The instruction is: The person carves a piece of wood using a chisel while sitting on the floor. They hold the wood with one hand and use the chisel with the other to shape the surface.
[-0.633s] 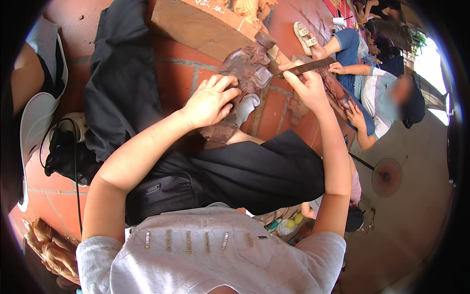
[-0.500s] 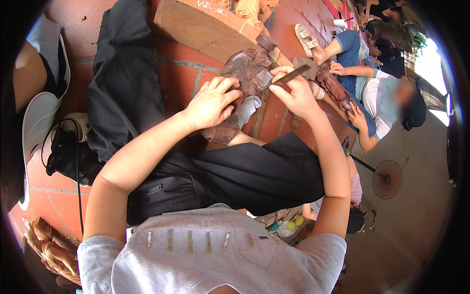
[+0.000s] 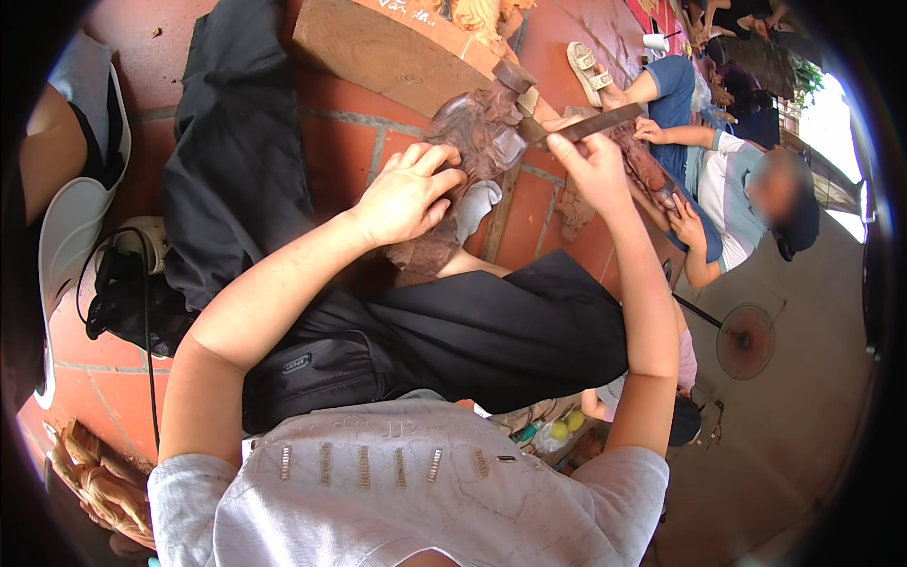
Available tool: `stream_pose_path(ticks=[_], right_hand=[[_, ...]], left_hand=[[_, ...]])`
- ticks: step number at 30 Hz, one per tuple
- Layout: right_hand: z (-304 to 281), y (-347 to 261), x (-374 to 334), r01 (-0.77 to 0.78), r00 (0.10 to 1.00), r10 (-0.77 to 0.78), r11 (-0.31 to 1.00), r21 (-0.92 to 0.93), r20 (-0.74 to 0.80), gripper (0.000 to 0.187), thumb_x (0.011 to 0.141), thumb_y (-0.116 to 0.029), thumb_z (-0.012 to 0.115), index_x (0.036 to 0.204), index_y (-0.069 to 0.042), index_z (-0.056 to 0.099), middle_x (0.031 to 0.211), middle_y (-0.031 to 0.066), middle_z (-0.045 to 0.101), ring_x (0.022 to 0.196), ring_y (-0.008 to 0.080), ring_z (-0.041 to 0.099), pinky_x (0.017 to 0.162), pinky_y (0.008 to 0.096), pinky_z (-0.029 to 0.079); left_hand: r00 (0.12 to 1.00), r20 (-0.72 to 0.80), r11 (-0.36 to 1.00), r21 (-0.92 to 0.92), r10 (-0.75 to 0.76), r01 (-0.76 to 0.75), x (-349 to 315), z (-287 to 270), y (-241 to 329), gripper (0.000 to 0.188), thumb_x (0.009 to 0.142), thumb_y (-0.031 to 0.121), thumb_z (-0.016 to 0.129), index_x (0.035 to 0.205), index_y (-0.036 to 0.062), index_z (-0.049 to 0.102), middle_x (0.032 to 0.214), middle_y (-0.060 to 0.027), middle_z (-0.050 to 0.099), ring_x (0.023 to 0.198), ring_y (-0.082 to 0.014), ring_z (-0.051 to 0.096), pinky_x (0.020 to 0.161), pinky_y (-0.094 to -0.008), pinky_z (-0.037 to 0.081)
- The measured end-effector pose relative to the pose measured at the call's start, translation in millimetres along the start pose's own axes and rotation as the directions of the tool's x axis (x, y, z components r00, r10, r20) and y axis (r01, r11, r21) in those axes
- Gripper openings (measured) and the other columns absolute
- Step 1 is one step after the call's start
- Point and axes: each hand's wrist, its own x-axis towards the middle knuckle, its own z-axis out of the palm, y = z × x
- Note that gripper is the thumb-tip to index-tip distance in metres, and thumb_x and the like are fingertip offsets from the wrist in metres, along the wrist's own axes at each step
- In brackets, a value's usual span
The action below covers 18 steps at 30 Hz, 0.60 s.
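A dark reddish-brown wood carving (image 3: pixel 470 132) with a smooth, shiny, rounded surface lies over my bent leg. My left hand (image 3: pixel 408 194) is closed around its near left side, fingers curled over the wood. In my right hand (image 3: pixel 593 168) a flat, dark brown strip (image 3: pixel 609 120) is pinched between thumb and fingers. Its left end reaches the carving's right side; whether it touches the wood I cannot tell. The strip's exact kind does not show. A crumpled pale grey piece (image 3: pixel 479 205), cloth or paper, sits below the carving.
Beyond the carving stands a large light-wood block (image 3: pixel 378 52). At the right, a seated person (image 3: pixel 746 194) handles another dark carving (image 3: pixel 647 170). A standing fan (image 3: pixel 744 340) is farther right. A white plastic chair (image 3: pixel 71 236) and black cable (image 3: pixel 149 331) are at left; pale carved wood (image 3: pixel 99 487) lies lower left.
My right hand has moved slightly right and away from the carving, and the strip has turned to lie flatter across the view. My left hand keeps its place on the carving.
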Motion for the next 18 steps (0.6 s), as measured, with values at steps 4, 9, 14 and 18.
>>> stream_pose_path(ticks=[4,9,14,18], right_hand=[[31.1,-3.7,-9.5,0.408,0.907,-0.409,0.798,-0.444,0.098,0.021,0.087,-0.02,0.072,0.093,-0.001,0.067,0.104,0.0102,0.064,0.096,0.0188,0.062,0.085,0.0329,0.049],[-8.9,2.1,5.9,0.139,0.978,-0.145,0.989,-0.046,-0.152,0.012,0.092,-0.012,0.066,0.088,-0.001,0.064,0.079,-0.0019,0.062,0.069,0.0076,0.059,0.063,0.0241,0.047],[20.3,-17.2,0.1,0.355,0.923,-0.369,0.926,-0.13,-0.107,0.005,0.085,-0.002,0.064,0.086,0.0,0.06,0.091,0.0064,0.063,0.083,0.0151,0.063,0.074,0.0281,0.05],[54.3,-16.2,-3.3,0.398,0.91,-0.414,0.869,-0.294,0.01,0.008,0.08,-0.01,0.068,0.083,-0.004,0.065,0.092,0.0091,0.059,0.085,0.0221,0.059,0.075,0.034,0.049]], left_hand=[[1.0,0.009,1.0,-0.01,0.001,-0.001,1.7,-0.6,1.9,0.04,0.08,0.016,0.069,0.119,0.0125,0.06,0.128,-0.0085,0.047,0.118,-0.0323,0.045,0.101,-0.0446,0.04],[1.0,0.007,0.964,0.265,0.023,-0.025,-5.0,1.6,17.6,0.042,0.077,0.018,0.069,0.118,0.0123,0.059,0.127,-0.0097,0.049,0.119,-0.031,0.046,0.103,-0.0451,0.037],[0.941,0.336,0.994,0.088,0.037,-0.071,-28.1,17.9,41.3,0.038,0.079,0.019,0.068,0.115,0.0087,0.06,0.114,-0.0105,0.055,0.112,-0.0293,0.054,0.097,-0.0414,0.044],[0.932,0.362,0.997,-0.078,0.01,0.019,-29.3,30.6,16.5,0.033,0.082,0.019,0.065,0.112,0.0058,0.06,0.102,-0.0124,0.059,0.103,-0.0314,0.061,0.091,-0.0417,0.049]])
